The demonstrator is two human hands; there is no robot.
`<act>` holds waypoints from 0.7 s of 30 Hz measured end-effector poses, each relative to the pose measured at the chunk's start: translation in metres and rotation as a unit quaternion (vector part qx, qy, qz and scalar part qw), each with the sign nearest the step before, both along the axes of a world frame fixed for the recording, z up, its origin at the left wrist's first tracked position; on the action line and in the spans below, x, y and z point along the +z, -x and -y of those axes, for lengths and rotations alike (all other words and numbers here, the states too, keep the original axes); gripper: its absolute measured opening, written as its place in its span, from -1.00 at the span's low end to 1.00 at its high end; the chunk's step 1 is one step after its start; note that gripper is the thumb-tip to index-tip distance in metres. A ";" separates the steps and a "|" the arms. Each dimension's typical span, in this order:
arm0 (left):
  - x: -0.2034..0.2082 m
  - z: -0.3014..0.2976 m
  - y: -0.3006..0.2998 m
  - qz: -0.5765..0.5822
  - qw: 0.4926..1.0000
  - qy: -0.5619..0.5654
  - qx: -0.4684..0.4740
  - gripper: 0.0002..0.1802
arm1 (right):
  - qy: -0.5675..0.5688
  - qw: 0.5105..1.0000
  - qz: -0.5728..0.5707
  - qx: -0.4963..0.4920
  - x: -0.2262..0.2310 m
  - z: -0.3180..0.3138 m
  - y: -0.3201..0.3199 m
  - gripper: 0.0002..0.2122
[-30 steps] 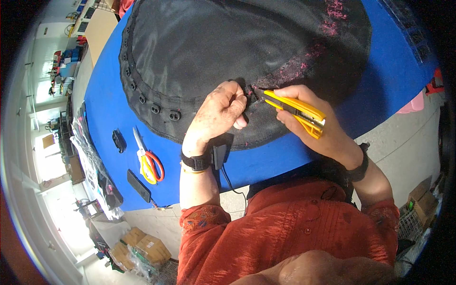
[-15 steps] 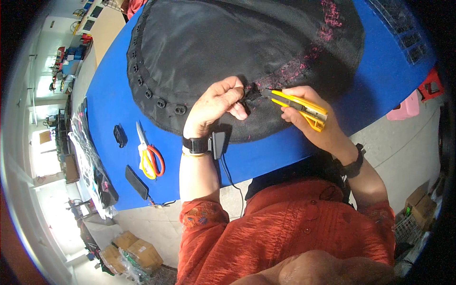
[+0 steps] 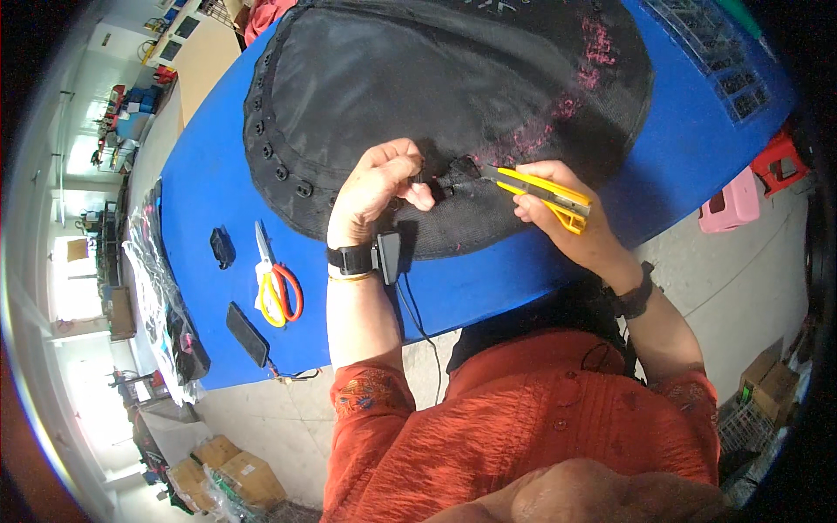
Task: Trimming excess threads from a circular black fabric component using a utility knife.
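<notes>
A large round piece of black fabric (image 3: 366,96) lies in front of me, with pink marks along its right part and a row of black plastic fittings (image 3: 268,150) along its left rim. My right hand (image 3: 571,205) grips a yellow utility knife (image 3: 545,189), its tip close to a small dark flap (image 3: 464,167) near the fabric's front edge. Left of that flap, my left hand (image 3: 381,185) is closed in a pinch above the fabric. Something small and dark shows at its fingertips, too hidden to name.
Scissors (image 3: 277,292) with red and yellow handles, a small black item (image 3: 221,248) and a dark flat case (image 3: 248,335) lie on the blue table (image 3: 205,200) at left. A clear compartment tray (image 3: 732,83) sits at far right. Pink and red stools (image 3: 731,205) stand beyond the table edge.
My left hand has drawn back leftward from the knife tip, uncovering the dark flap and the fabric beside it. My right hand with the knife has barely moved. The fabric appears slightly shifted.
</notes>
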State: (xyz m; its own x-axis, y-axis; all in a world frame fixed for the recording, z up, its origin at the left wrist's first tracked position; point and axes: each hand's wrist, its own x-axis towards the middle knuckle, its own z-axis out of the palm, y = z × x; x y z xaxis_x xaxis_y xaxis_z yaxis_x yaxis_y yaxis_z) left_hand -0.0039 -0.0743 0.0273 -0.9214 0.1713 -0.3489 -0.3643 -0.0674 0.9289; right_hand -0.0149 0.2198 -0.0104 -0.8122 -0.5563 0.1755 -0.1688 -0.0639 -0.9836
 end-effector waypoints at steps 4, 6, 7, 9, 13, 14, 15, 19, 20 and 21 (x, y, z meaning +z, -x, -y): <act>-0.006 0.009 -0.002 -0.072 0.985 -0.151 0.031 -0.93 | -0.009 1.000 0.011 0.013 0.005 0.000 -0.003 -0.70; -0.006 0.001 -0.001 -0.080 0.981 -0.174 0.012 -0.89 | -0.029 0.998 -0.015 -0.045 0.004 0.001 -0.006 -0.69; -0.005 0.000 0.001 -0.074 0.986 -0.146 -0.002 -0.87 | -0.029 0.998 -0.020 -0.044 0.001 0.002 -0.005 -0.69; -0.006 -0.003 -0.001 -0.090 0.981 -0.172 -0.002 -0.87 | 0.018 0.994 -0.052 -0.094 -0.007 0.004 -0.004 -0.63; -0.003 0.000 -0.002 -0.110 0.965 -0.236 -0.011 -0.87 | -0.003 0.989 -0.088 -0.119 -0.004 0.005 -0.002 -0.54; -0.002 0.001 -0.003 -0.125 0.958 -0.256 -0.020 -0.86 | -0.002 0.989 -0.091 -0.119 -0.004 0.006 -0.002 -0.54; -0.001 0.000 -0.002 -0.129 0.958 -0.256 -0.021 -0.86 | -0.011 0.987 -0.107 -0.122 -0.004 0.007 -0.003 -0.53; -0.002 -0.002 -0.004 -0.141 0.957 -0.254 -0.005 -0.85 | -0.038 0.985 -0.130 -0.110 0.003 0.014 -0.001 -0.46; -0.002 -0.006 -0.003 -0.142 0.959 -0.246 -0.001 -0.84 | -0.050 0.984 -0.136 -0.107 0.005 0.016 -0.001 -0.44; 0.002 -0.011 -0.004 -0.135 0.964 -0.229 0.021 -0.83 | -0.066 0.975 -0.184 -0.108 0.003 0.018 0.003 -0.39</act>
State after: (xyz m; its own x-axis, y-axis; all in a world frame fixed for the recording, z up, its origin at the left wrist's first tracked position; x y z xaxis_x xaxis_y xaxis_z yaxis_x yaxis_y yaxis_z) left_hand -0.0001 -0.0638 0.0289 -0.9776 0.2105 0.0076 -0.1017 -0.5032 0.8582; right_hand -0.0174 0.2022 -0.0069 -0.8084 -0.4164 0.4160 -0.5076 0.1355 -0.8509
